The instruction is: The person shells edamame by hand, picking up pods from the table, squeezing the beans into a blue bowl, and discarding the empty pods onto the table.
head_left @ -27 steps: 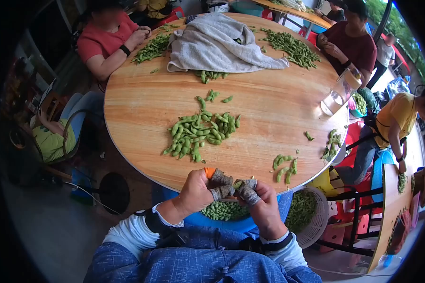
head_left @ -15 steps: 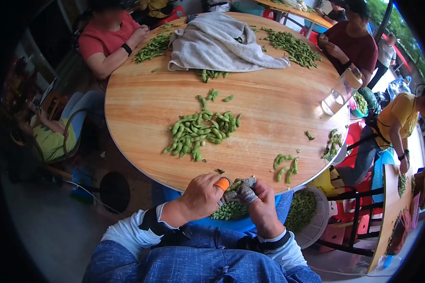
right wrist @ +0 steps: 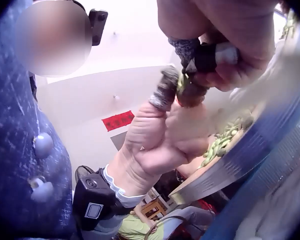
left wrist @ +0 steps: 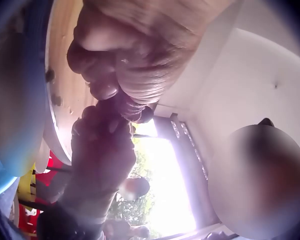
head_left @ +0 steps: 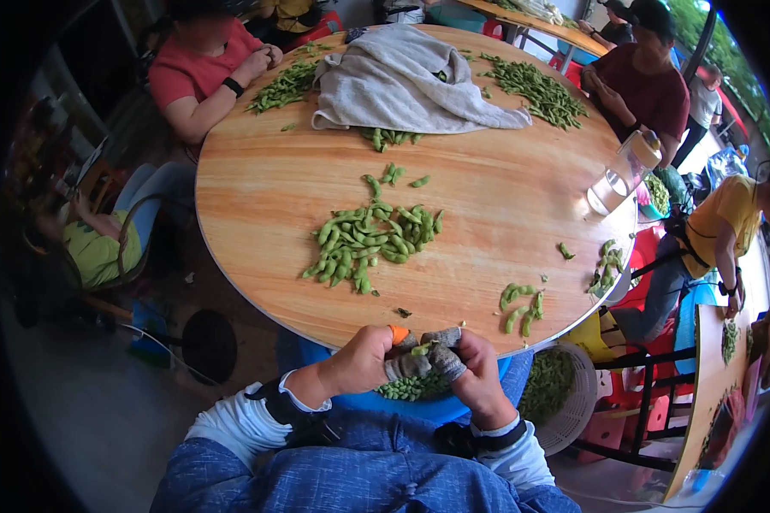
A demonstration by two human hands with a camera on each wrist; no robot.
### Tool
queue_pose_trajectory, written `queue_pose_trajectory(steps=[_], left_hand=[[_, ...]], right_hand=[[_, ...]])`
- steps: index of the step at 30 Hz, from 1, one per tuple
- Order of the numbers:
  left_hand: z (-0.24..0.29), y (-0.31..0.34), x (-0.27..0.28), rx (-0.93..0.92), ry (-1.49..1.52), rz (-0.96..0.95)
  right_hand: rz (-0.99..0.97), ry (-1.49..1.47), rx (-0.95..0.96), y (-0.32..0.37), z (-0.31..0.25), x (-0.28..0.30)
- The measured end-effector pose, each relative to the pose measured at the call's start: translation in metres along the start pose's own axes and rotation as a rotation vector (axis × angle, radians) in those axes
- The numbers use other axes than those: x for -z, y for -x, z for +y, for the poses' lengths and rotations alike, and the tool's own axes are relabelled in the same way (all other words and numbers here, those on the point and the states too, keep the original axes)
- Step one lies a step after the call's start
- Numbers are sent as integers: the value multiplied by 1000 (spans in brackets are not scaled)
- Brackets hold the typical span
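A green edamame pod is held between both hands at the table's near edge. My left hand pinches its one end, with grey wraps on thumb and finger and an orange band on another finger. My right hand, wearing grey wraps too, pinches the other end. The right wrist view shows the pod between the wrapped fingertips; in the left wrist view the hands are dark and hide it. Below the hands a blue basin holds shelled green beans. A pile of pods lies ahead on the table.
The round wooden table carries a grey towel, a clear bottle, a few pods at the right and a dark scrap. A white basket of pods stands right of my lap. Other people sit around.
My left hand dipped toward the basin with its back up, then rose and turned thumb-up to the pod again. A dark scrap has appeared on the table. The right hand stayed nearly in place.
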State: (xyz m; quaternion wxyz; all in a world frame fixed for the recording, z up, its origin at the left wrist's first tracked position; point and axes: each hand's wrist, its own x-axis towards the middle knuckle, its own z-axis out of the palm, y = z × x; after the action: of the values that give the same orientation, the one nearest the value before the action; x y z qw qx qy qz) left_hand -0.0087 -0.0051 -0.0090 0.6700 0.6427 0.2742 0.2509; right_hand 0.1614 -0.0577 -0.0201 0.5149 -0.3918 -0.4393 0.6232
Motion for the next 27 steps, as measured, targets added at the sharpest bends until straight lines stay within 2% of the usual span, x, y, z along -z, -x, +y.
queue_pose_trajectory(steps=[1,5,7,8,11,14,19,22,25,27], left_hand=[[8,-1,0,-89,-115,12],[1,3,11,119,227,-86],[-1,6,11,194,440,-128],[0,6,11,205,381,-110],[2,6,9,232,236,-39],[-12,6,5,199,168,52],[-23,3,-3,31,98,185],[6,6,8,121,-405,210],[10,1,21,-54,-919,499],[0,-3,35,-38,-1196,511]], right_hand=[[-5,49,4,1,-4,-2],[-114,46,74,-1,-5,0],[-150,-105,10,-3,-6,1],[-168,-180,-24,-3,-5,1],[-11,190,18,-2,2,-5],[44,659,233,-5,2,-9],[153,613,268,-5,1,-16],[318,542,286,-4,4,-4],[492,896,362,-8,-22,35],[513,1012,131,-4,-34,54]])
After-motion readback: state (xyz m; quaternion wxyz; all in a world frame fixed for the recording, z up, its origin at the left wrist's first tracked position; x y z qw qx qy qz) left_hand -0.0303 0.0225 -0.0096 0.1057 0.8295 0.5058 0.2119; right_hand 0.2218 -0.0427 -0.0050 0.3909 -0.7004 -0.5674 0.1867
